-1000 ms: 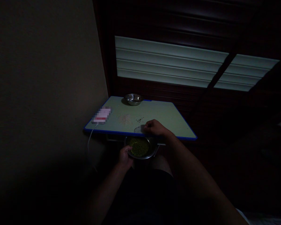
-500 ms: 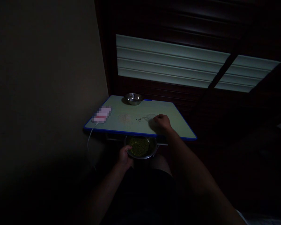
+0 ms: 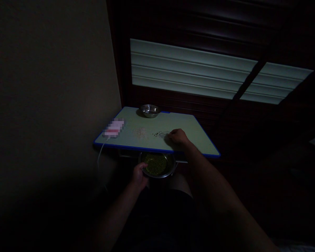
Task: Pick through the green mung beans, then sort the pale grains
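In the dim head view, my left hand (image 3: 140, 176) grips the rim of a metal bowl (image 3: 170, 172), thumb on the inside. The bowl is held just under the near edge of the table and contains green beans or similar small green grains (image 3: 155, 163). My right hand (image 3: 177, 136) is closed over the tabletop, pinching a clear, thin object (image 3: 163, 134) whose kind I cannot make out. Its far end lies close to a small scatter of dark grains (image 3: 156, 134). To their left is a patch of pale crumbs or grains (image 3: 140, 132).
The small table (image 3: 199, 140) has a pale green top and a blue edge. Another metal bowl (image 3: 150, 111) stands at its back. A blurred-out phone-like device (image 3: 114, 128) with a white cable (image 3: 98, 157) lies at the left, beside the wall (image 3: 68, 87). Dark slatted panels (image 3: 194, 70) rise behind.
My right hand has shifted a little to the left with the clear object, closer to the dark grains. My left hand and the bowl stay nearly in place.
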A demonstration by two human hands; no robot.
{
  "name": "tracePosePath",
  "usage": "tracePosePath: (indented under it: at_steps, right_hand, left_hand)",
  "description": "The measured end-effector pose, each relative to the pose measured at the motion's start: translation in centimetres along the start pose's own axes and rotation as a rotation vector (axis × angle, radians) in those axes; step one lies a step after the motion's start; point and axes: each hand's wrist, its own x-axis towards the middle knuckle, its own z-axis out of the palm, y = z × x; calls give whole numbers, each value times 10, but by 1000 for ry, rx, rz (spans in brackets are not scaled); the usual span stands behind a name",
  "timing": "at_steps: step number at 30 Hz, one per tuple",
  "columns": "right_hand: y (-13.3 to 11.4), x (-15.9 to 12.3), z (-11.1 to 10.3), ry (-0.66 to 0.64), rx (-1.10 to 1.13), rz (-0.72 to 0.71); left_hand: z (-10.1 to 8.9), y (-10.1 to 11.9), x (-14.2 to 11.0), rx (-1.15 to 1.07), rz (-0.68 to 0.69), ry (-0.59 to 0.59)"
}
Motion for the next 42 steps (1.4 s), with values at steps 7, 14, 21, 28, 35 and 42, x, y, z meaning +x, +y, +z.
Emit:
tracePosePath:
  at_steps: [7, 14, 21, 28, 35, 42]
  right_hand:
    - [-9, -6, 5, -45, -86, -29]
    - [-21, -15, 10, -63, -127, -28]
    - [-36, -20, 20, -40, -166, -9]
    - [-53, -18, 33, -44, -169, 4]
    - [-69, -14, 42, -43, -202, 3]
    - [-84, -8, 55, -24, -188, 15]
  left_hand:
    - [-1, 0, 1, -17, -18, -11]
    - [-1, 0, 2, -2, -22, -14]
    - [-5, -3, 5, 10, -23, -16]
    - [-7, -3, 6, -39, -40, -15]
    - [-6, -3, 4, -4, -41, -26]
    - [-4, -3, 2, -37, -48, -15]
